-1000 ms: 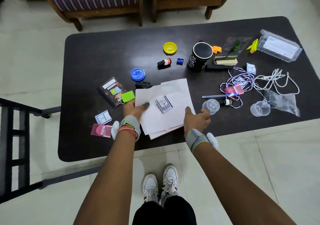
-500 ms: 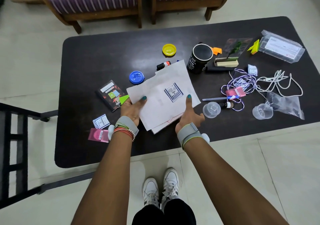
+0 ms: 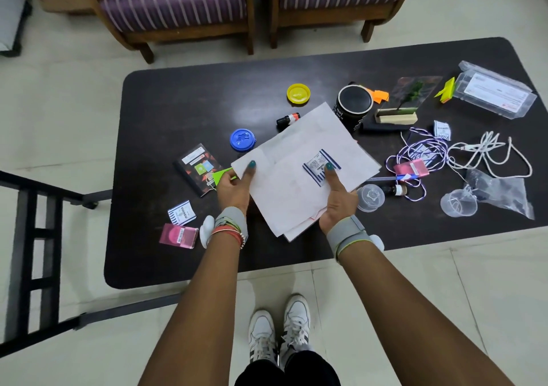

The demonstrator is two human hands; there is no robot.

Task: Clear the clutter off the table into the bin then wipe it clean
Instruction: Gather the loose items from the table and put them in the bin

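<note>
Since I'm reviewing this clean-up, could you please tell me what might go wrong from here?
The striped sachet lies loose on the lifted papers, pinned only by the thumb of the right grip; it may slide off. The green slip pinched in the left grip could drop. The papers' far corner sits close to the black mug and might knock it.

Soft even light, wide-angle edge warp

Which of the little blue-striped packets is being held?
The packet pinned on the papers under the right hand's thumb; the other two lie untouched on the table.
</note>
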